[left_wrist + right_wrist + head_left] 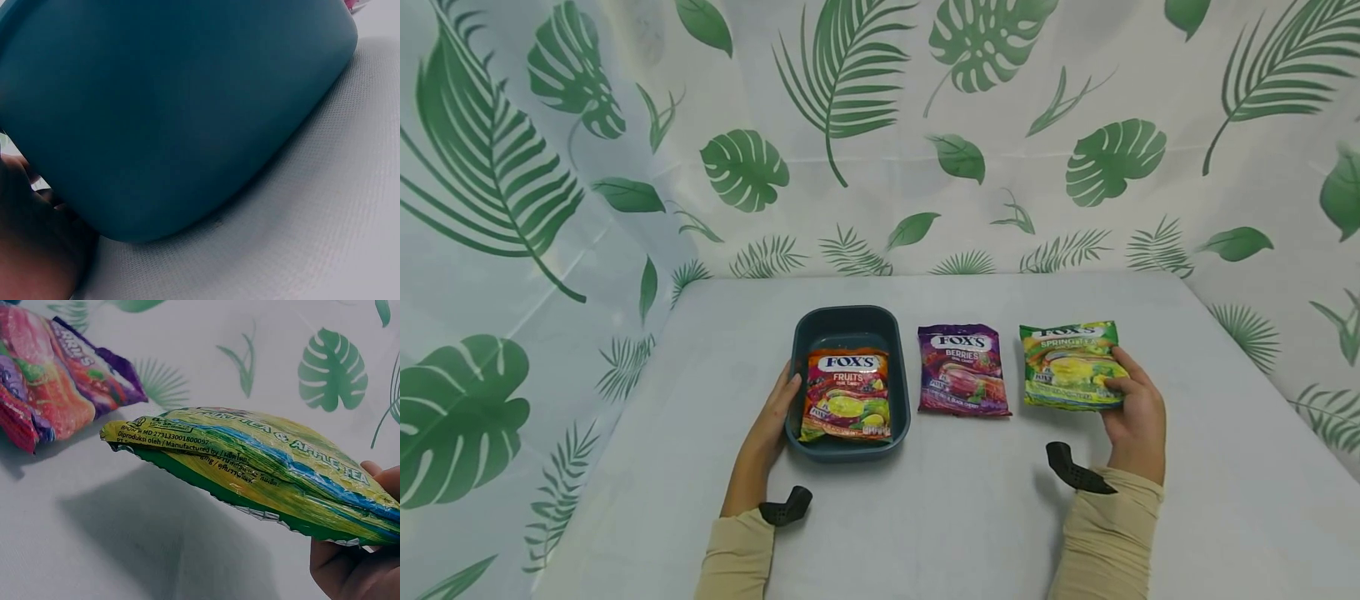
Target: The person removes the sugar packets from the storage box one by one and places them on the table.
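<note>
My left hand (772, 421) holds the left wall of a dark teal plastic tub (847, 454), its fingertips at the rim. Inside the tub lies an orange and red bag of Fox's Fruits candy (846, 396). In the left wrist view, the tub's outer wall (187, 112) fills most of the picture and partly hides the fingers. On the right, my right hand (1138, 417) grips the right edge of a green and yellow bag of Fox's candy (1067, 367). The right wrist view shows this bag (262, 469) raised off the surface, its shadow beneath.
A purple bag of Fox's Berries candy (962, 371) lies on the white tabletop (925, 517) between the tub and the green bag. Behind the table hangs a white cloth (880, 200) with green leaf prints. Black wrist pieces (786, 506) stick out at both cuffs.
</note>
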`<state>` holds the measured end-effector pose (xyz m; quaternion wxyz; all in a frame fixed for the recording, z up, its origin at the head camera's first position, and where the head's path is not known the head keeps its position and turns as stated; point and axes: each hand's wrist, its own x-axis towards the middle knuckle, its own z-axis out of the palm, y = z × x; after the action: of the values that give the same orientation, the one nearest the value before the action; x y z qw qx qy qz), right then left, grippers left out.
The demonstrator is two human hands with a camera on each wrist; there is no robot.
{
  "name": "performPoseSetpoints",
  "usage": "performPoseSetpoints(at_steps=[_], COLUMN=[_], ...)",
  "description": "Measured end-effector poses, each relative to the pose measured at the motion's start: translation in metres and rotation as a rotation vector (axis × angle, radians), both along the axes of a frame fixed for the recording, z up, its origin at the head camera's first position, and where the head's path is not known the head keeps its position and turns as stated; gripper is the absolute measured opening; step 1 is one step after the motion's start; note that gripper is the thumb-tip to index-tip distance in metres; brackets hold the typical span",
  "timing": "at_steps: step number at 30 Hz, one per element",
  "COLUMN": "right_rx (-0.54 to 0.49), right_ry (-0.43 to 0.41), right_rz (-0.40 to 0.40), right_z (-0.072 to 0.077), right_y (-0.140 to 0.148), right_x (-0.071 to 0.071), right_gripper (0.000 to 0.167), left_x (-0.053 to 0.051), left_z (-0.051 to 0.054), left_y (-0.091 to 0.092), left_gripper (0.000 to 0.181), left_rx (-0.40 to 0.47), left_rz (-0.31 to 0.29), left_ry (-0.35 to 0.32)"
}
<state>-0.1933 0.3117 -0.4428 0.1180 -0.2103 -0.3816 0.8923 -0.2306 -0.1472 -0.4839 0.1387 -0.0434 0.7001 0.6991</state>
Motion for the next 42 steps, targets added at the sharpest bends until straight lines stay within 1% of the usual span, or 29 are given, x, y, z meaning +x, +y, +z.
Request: performPoseSetpoints(at_steps=[3,6,8,11,14,21,24,30,35,38,42], right_rx=[0.004,0.0,-0.003,0.003,0.008,0.011,0.024,0.072,0.143,0.237,0.417], right_ry=[-0.017,-0.025,-0.025,-0.023,-0.039,-0.097,-0.126,-0.211,-0.303,-0.373,-0.447], right_rz=[0.004,0.005,0.016,0.048,0.069,0.066,0.066,0.078,0.05,0.04,0.033], right_z=[0.002,0.0,-0.002,-0.005,-0.009,-0.016,-0.017,-0.017,-0.017,-0.018,-0.02], right_y=[-0.002,0.0,0.002,0.004,0.005,0.008,0.009,0.009,0.008,0.007,0.004], right_x=[0.001,0.001,0.0,0.0,-0.001,-0.003,-0.003,-0.004,-0.005,-0.008,-0.011], right_gripper=[0.059,0.06,0.06,0.061,0.062,0.065,0.065,0.065,0.063,0.061,0.059], left_x=[0.0,0.0,0.0,0.0,0.0,-0.001,0.0,0.001,0.0,-0.001,-0.001], left_z=[0.0,-0.001,-0.001,-0.001,-0.001,0.0,0.001,0.002,0.001,0.001,0.001], left_y=[0.0,0.0,0.0,0.0,0.0,0.001,0.001,0.0,0.0,0.001,0.0], left_gripper=[0.063,0.062,0.062,0.063,0.063,0.062,0.062,0.061,0.062,0.062,0.062], left_rx=[0.005,0.005,0.003,-0.002,0.001,0.005,-0.001,-0.004,-0.002,-0.004,-0.009], left_rz=[-0.002,-0.006,-0.012,-0.007,0.001,0.001,0.004,-0.001,0.005,0.005,0.003], left_ry=[0.001,0.002,0.01,0.003,-0.001,-0.005,-0.004,0.004,-0.002,-0.002,-0.001])
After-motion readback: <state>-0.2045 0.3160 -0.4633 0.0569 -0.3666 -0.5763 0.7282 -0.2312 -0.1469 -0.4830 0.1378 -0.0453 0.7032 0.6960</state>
